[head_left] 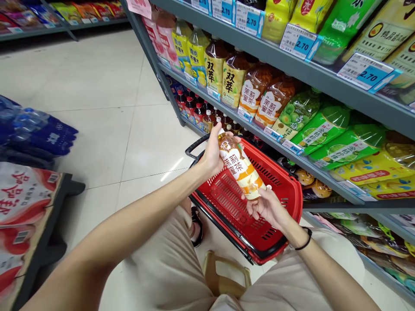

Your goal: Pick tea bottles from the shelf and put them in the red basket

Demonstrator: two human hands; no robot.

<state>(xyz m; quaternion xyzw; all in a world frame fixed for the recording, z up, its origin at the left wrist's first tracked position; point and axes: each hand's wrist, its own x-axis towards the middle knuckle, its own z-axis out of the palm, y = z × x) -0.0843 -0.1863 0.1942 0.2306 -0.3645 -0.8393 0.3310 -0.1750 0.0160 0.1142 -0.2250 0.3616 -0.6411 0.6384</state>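
Note:
A bottle of jasmine honey tea (238,166), amber with a white and orange label, lies tilted between my two hands. My left hand (214,151) is closed around its neck end, near the white cap. At the base, my right hand (266,207) grips the bottle with thumb and fingers; a black band circles that wrist. Beneath the bottle is a red shopping basket (223,194) with slotted walls and a black handle (196,149). The bottle and my hands hide part of the basket's inside.
Shelves of bottled drinks (259,99) with price tags run along the right, close to the basket. At the left stand blue-wrapped water packs (42,129) and red-and-white cartons (26,207) on a dark pallet (65,185). A beige stool (223,268) shows between my legs.

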